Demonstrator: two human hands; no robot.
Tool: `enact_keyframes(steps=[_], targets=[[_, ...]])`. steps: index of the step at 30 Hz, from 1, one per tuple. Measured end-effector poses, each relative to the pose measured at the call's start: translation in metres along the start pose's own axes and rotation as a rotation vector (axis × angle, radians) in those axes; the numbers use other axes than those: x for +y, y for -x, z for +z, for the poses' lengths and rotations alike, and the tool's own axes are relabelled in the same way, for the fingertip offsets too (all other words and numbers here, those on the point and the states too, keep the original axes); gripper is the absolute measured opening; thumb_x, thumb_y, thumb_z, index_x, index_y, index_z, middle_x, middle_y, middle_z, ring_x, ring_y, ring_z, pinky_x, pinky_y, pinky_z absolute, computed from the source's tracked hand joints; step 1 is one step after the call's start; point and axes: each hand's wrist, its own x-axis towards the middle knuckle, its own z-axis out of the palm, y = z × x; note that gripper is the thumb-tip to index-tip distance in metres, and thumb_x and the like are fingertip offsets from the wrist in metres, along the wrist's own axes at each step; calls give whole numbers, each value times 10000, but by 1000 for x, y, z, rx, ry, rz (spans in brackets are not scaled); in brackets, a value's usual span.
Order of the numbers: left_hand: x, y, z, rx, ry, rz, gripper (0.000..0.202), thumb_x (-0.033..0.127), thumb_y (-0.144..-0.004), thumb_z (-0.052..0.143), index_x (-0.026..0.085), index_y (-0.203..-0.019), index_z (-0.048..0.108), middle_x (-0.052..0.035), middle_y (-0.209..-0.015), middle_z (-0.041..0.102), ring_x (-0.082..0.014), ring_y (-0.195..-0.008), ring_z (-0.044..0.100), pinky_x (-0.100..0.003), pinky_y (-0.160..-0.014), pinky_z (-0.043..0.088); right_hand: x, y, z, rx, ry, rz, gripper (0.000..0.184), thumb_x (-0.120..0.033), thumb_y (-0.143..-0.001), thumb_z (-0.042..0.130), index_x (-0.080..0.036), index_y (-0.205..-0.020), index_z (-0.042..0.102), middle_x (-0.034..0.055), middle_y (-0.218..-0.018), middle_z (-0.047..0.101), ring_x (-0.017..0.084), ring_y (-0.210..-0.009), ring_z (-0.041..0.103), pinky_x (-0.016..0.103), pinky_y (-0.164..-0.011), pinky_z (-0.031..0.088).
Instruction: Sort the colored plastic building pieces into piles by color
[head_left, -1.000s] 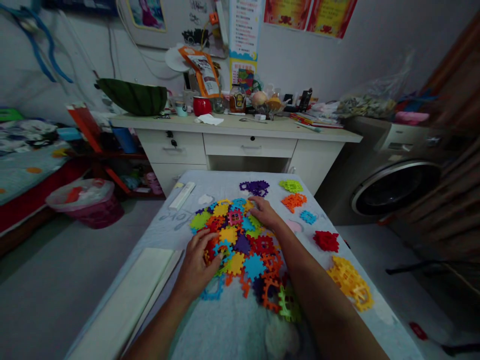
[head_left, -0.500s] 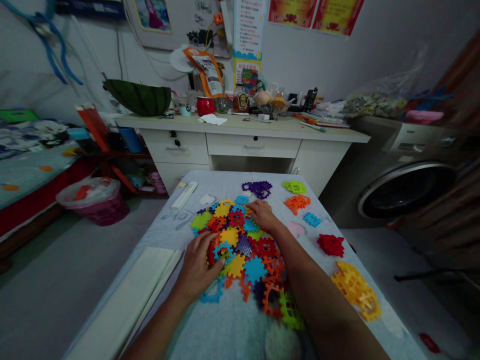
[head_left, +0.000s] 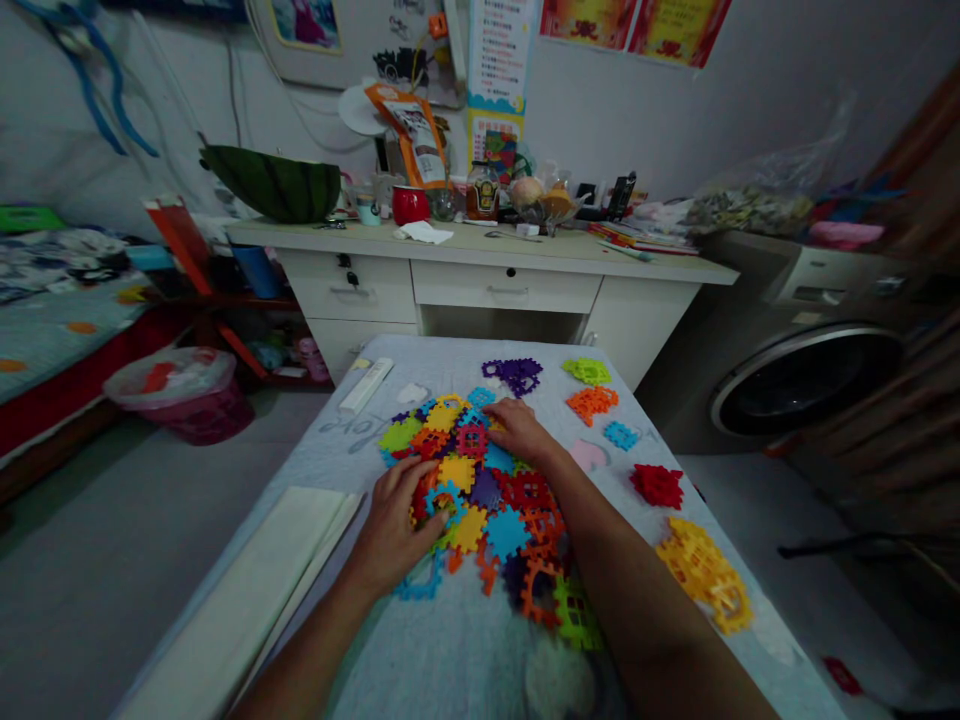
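Observation:
A heap of mixed-colour interlocking plastic tiles (head_left: 487, 500) lies in the middle of a grey cloth-covered table (head_left: 450, 650). My left hand (head_left: 394, 525) rests on the heap's left edge, fingers curled over red and blue tiles. My right hand (head_left: 521, 430) lies flat on the far side of the heap, fingers stretched toward a yellow tile. Sorted groups sit to the right: purple tiles (head_left: 512, 374), green tiles (head_left: 587, 371), orange tiles (head_left: 592, 403), a blue tile (head_left: 621, 435), red tiles (head_left: 657, 485) and yellow tiles (head_left: 705, 572).
A white flat box (head_left: 247, 590) lies on the table's left side, a small white stick-shaped box (head_left: 365, 386) at its far left. Beyond stand a cluttered white desk (head_left: 480, 270), a washing machine (head_left: 802, 360), a pink lined bin (head_left: 180, 395) and a bed (head_left: 45, 320).
My right hand slid slightly left across the far part of the heap. My left hand stayed at the heap's left edge. The camera shifted a little.

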Motion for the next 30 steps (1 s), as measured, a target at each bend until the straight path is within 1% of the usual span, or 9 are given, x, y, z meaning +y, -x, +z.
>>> enact_keyframes(steps=[6, 11, 14, 16, 19, 22, 26, 28, 30], targets=[[0, 1, 0, -12, -3, 9, 534, 368, -793, 637, 252, -1308, 558, -98, -1366, 498, -313, -1306, 451, -543, -1118, 371, -6, 0, -5, 85, -32, -1, 268, -241, -822, 662, -207, -1088, 658, 68, -1070, 613, 226, -1037, 528, 361, -946, 387], [-3, 1, 0, -22, -9, -1, 521, 415, -804, 627, 248, -1293, 567, -99, -1371, 489, -312, -1302, 455, -539, -1117, 374, -6, 0, -9, 120, -137, -35, 153, -158, -789, 633, -194, -938, 643, 35, -959, 619, 187, -935, 557, 319, -909, 408], [-3, 0, 1, -25, -14, -1, 510, 420, -804, 621, 245, -1281, 577, -98, -1374, 488, -312, -1305, 453, -533, -1117, 376, -5, 0, -14, 149, -221, -33, 97, -151, -777, 607, -190, -861, 635, 23, -923, 630, 175, -916, 570, 289, -878, 420], [-4, 0, 1, -32, -19, 1, 510, 428, -806, 619, 241, -1279, 579, -102, -1376, 487, -317, -1309, 450, -540, -1116, 374, -2, 1, -22, 169, -273, -14, 75, -159, -772, 587, -189, -827, 629, 13, -906, 641, 166, -896, 577, 273, -842, 427], [-4, 0, 1, -34, -25, 3, 513, 425, -812, 614, 235, -1287, 573, -107, -1385, 483, -319, -1312, 449, -547, -1116, 374, 6, 8, -45, 199, -294, 54, 52, -180, -763, 560, -191, -780, 608, -17, -778, 619, 146, -757, 558, 247, -716, 420], [-5, 0, 2, -35, -31, 8, 510, 410, -813, 617, 239, -1291, 571, -105, -1384, 489, -315, -1307, 456, -543, -1113, 381, 23, 22, -79, 280, -262, 162, 61, -169, -744, 541, -190, -769, 594, -31, -691, 585, 129, -661, 528, 230, -620, 384], [-8, 1, 3, -46, -35, 16, 510, 402, -819, 615, 241, -1300, 562, -101, -1394, 483, -310, -1313, 448, -541, -1117, 376, 53, 50, -123, 340, -89, 342, 103, -143, -738, 540, -183, -791, 619, -20, -675, 606, 120, -624, 527, 226, -592, 366], [-9, 1, 3, -41, -33, 18, 510, 413, -814, 620, 245, -1293, 568, -99, -1389, 487, -311, -1307, 454, -541, -1115, 377, 68, 66, -137, 332, -1, 446, 148, -139, -746, 548, -178, -845, 651, -9, -675, 618, 119, -613, 532, 224, -584, 367], [-9, 1, 4, -25, -30, 20, 506, 430, -805, 626, 252, -1277, 581, -94, -1375, 497, -313, -1292, 469, -541, -1111, 382, 81, 79, -144, 308, 63, 550, 202, -128, -748, 558, -174, -905, 676, 8, -685, 632, 124, -611, 546, 226, -582, 378]])
